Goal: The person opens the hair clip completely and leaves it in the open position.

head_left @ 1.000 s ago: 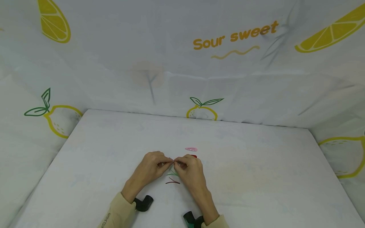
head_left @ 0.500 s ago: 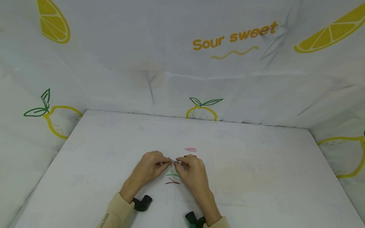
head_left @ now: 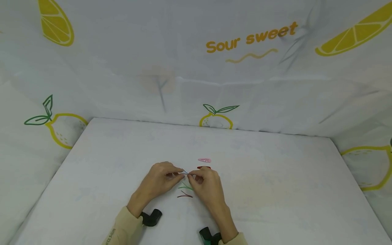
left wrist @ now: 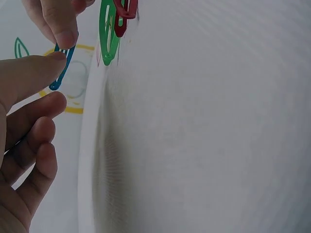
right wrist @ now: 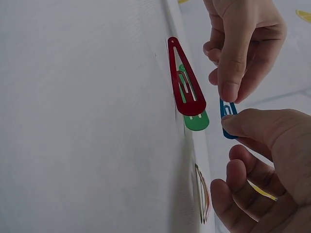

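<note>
A blue snap hair clip (right wrist: pixel 228 109) is held up between the two hands, its two arms spread apart in the head view. My left hand (head_left: pixel 162 178) holds the narrow end; in the left wrist view its thumb (left wrist: pixel 41 73) lies against the clip, other fingers loosely bent. My right hand (head_left: pixel 207 185) pinches the wide end between thumb and index finger. Below the hands, on the white table, are a green hair clip (head_left: pixel 185 187) and a dark red hair clip (head_left: pixel 185 195), both sprung apart. The red one appears large and in front of the green in the right wrist view.
Beyond the hands, a pink hair clip (head_left: pixel 204 160) lies on the table (head_left: pixel 275 190), with a bright red clip (head_left: pixel 203 167) partly covered by the right hand. Black wrist mounts (head_left: pixel 151 217) stick out from the sleeves. A lemon-print cloth (head_left: pixel 122 68) hangs behind.
The fingertips have drawn slightly apart, so the clip shows between them. Its arms now appear spread, a blue strip angling up to the left index finger. The other clips have stayed put.
</note>
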{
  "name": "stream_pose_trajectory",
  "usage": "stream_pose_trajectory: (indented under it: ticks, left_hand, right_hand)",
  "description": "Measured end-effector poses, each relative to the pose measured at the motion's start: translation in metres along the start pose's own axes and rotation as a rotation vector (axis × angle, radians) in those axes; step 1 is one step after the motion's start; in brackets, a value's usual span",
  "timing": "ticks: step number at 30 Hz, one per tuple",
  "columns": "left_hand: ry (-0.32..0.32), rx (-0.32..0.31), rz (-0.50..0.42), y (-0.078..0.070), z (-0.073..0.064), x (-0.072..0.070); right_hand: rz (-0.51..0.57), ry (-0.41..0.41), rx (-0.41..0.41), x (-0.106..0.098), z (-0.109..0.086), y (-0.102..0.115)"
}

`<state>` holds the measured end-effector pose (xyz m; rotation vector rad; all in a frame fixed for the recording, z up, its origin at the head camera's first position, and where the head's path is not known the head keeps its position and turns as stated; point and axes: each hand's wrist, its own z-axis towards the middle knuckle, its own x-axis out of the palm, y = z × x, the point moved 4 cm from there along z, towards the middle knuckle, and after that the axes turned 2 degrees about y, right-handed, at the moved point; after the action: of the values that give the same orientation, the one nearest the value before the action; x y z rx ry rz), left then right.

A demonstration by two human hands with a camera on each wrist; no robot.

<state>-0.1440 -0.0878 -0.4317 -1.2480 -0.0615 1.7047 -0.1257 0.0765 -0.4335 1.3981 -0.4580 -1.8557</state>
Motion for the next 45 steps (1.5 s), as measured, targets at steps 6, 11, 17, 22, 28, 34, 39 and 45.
stream_pose_trajectory:
  ticks: [6, 11, 17, 22, 28, 34, 39, 45]
  left_hand:
    - [-0.005, 0.010, -0.004, 0.003, -0.002, -0.002]
    - [0.038, -0.003, -0.038, 0.005, -0.002, 0.000]
    - [0.102, -0.041, -0.031, 0.005, -0.003, 0.004]
    - [0.131, -0.070, -0.026, 0.005, -0.004, 0.006]
    - [0.150, -0.106, -0.034, 0.006, -0.005, 0.007]
    - [0.172, -0.133, -0.042, 0.006, -0.005, 0.008]
    - [0.178, -0.144, -0.049, 0.007, -0.006, 0.010]
    - [0.185, -0.150, -0.066, 0.008, -0.006, 0.011]
  right_hand:
    - [0.014, -0.011, 0.009, 0.001, 0.000, -0.002]
    - [0.026, -0.004, 0.012, 0.001, -0.001, -0.002]
    - [0.037, 0.047, 0.040, 0.003, -0.002, -0.003]
    - [0.059, 0.080, 0.052, 0.005, -0.003, -0.004]
    - [0.052, 0.083, 0.062, 0.007, -0.004, -0.007]
    - [0.059, 0.084, 0.057, 0.008, -0.004, -0.007]
    - [0.071, 0.097, 0.060, 0.008, -0.004, -0.007]
    - [0.068, 0.104, 0.055, 0.008, -0.005, -0.008]
